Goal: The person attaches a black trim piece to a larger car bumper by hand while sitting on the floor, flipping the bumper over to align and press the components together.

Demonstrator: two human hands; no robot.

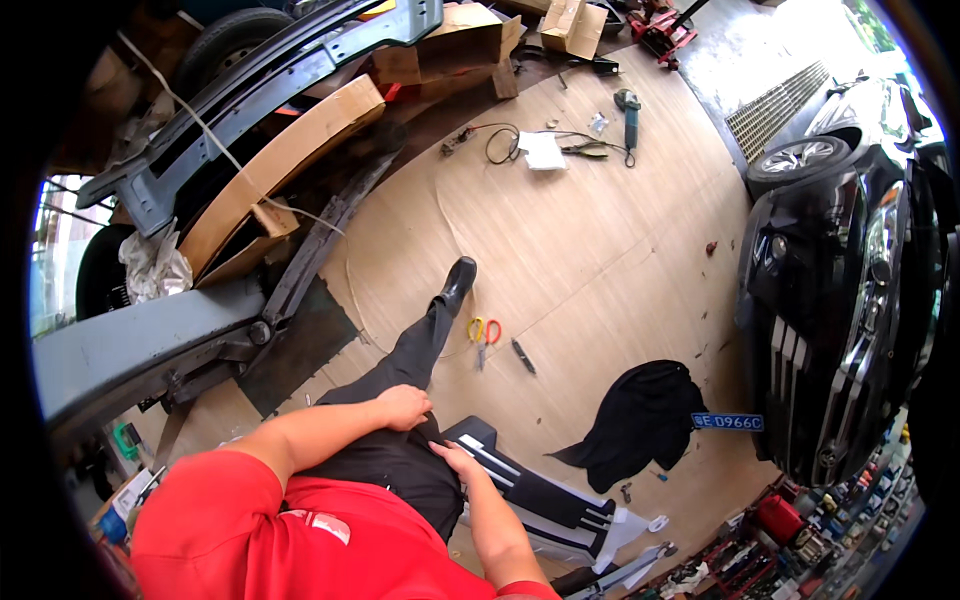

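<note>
My left hand [404,408] rests on the dark trousers over my thigh, fingers curled in; whatever they may hold is hidden. Just beside it, my right hand [457,458] touches the trousers near the knee with its fingers stretched out. To the right of that hand, a black panel with silver strips [540,492] lies on the floor over white wrapping. Ahead of my hands are scissors with red and yellow handles [482,338]. A slim dark tool [523,356], perhaps a cutter knife, lies next to them.
A black cloth [640,420] lies right of centre. The black car [820,300] stands at far right, with a blue plate [727,422] at its front. Further off are a power tool [628,120] and pliers [585,151]. A grey lift arm [150,335] and cardboard [280,165] occupy the left.
</note>
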